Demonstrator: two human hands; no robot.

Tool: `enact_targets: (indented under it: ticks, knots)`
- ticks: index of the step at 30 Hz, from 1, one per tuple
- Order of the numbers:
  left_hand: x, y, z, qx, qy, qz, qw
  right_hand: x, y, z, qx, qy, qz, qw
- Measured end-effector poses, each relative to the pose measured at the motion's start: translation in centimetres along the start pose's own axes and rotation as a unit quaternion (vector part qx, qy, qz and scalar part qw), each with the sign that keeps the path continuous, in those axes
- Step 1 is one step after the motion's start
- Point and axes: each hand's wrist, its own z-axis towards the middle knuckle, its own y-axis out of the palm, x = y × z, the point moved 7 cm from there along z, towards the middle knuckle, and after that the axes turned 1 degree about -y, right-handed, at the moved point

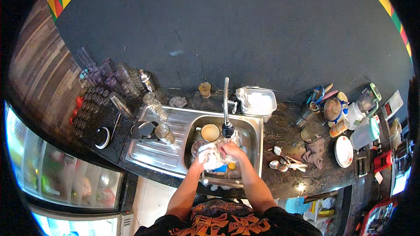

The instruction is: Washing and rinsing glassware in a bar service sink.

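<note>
Over the steel sink basin point(250, 146), my left hand point(202, 161) is closed around a white, sudsy thing point(211, 156) whose kind the suds hide. Just right of it, my right hand point(230, 149) is closed under the faucet; whatever its fingers hold is hidden. A cream-coloured cup point(211, 132) sits in the basin behind my hands. Below them are a blue item point(222, 168) and a small round orange-yellow thing point(232, 165). The flexible faucet point(226, 109) hangs above the basin, its dark nozzle close to my right hand.
Glass jars point(164, 133) stand on the ribbed drainboard point(144, 153). Many glasses point(116, 76) crowd the far left counter. A white plastic tub point(260, 102) stands behind the sink. Spoons point(292, 164), a dark cloth point(313, 153) and a white plate point(344, 151) lie to the right.
</note>
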Motion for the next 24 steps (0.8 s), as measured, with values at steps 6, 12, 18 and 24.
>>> enact_targets:
  ticks: [6, 12, 18, 24]
  knots:
    - [0.0, -0.6, 0.7, 0.041, -0.001, 0.011, 0.999, -1.7, -3.0, 1.2, 0.216, -0.11, 0.097, 0.965]
    - [0.6, 0.3, -0.3, 0.013, 0.009, 0.032, 0.999, 0.8, -3.0, 3.3, 0.349, -0.098, 0.454, 0.814]
    - [0.5, -1.1, -0.4, 0.042, -0.014, 0.011, 0.999, 2.3, -2.8, 1.6, 0.279, -0.087, 0.437, 0.85]
    - [0.3, -2.2, 0.2, 0.068, -0.008, 0.019, 0.997, 0.7, -1.2, -0.2, 0.222, -0.074, 0.329, 0.915]
